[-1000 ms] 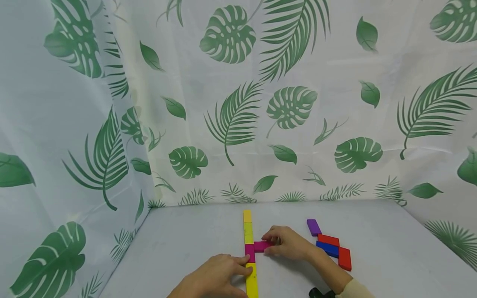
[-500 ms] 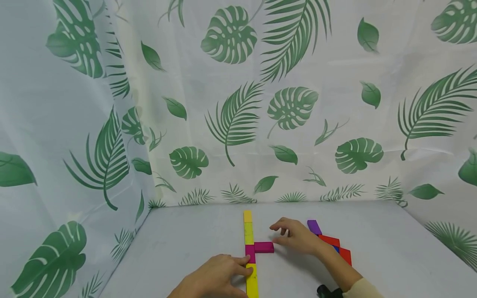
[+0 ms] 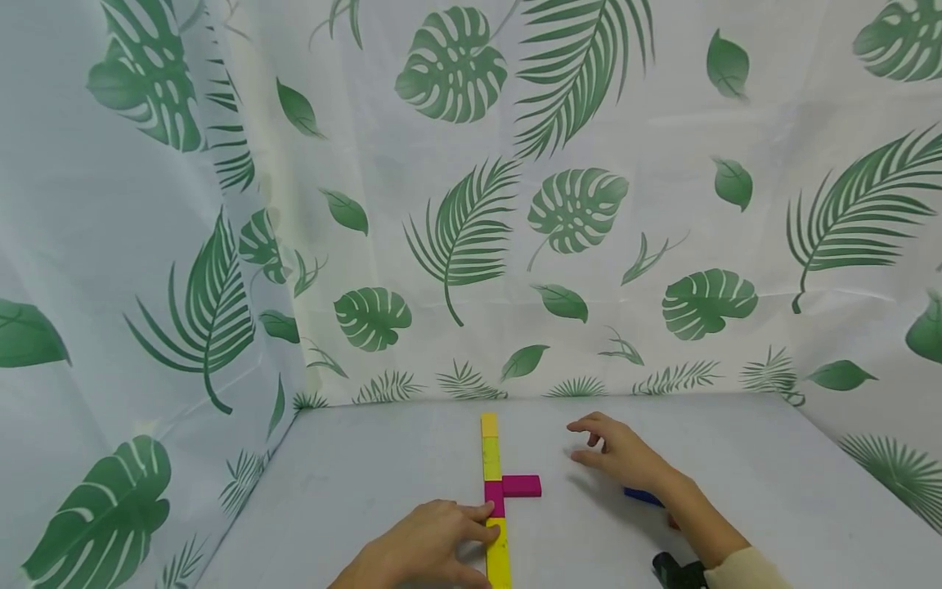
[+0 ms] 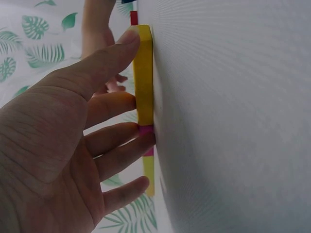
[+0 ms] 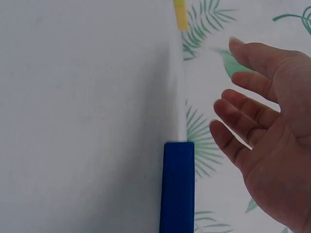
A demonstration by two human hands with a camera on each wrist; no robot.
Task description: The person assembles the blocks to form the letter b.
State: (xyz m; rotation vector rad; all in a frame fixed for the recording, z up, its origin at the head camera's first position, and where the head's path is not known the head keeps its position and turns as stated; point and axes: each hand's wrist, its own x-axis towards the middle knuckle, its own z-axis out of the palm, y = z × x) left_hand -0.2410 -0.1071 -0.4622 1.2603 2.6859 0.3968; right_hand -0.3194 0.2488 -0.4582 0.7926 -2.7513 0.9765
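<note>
A column of flat blocks lies on the table, with yellow blocks (image 3: pixel 498 556) at both ends and a magenta block (image 3: pixel 495 494) between. A second magenta block (image 3: pixel 522 486) extends sideways from it to the right. My left hand (image 3: pixel 434 540) rests along the column's left side, fingertips at the magenta block and the near yellow block (image 4: pixel 144 77). In the left wrist view, its thumb lies at that yellow block's near end. My right hand (image 3: pixel 621 450) hovers over the table to the right with loosely spread fingers and holds nothing. Beneath its forearm a blue block (image 5: pixel 178 189) partly shows.
A black object (image 3: pixel 677 570) sits by the right sleeve (image 3: pixel 746 570). The right arm hides most of the loose blocks around the blue one. A leaf-patterned curtain (image 3: pixel 471 245) stands behind the table (image 3: pixel 368 458) and along its sides.
My right hand has let go of the sideways magenta block and moved up and to the right, over the loose blocks, covering the purple and red ones. My left hand has stayed put.
</note>
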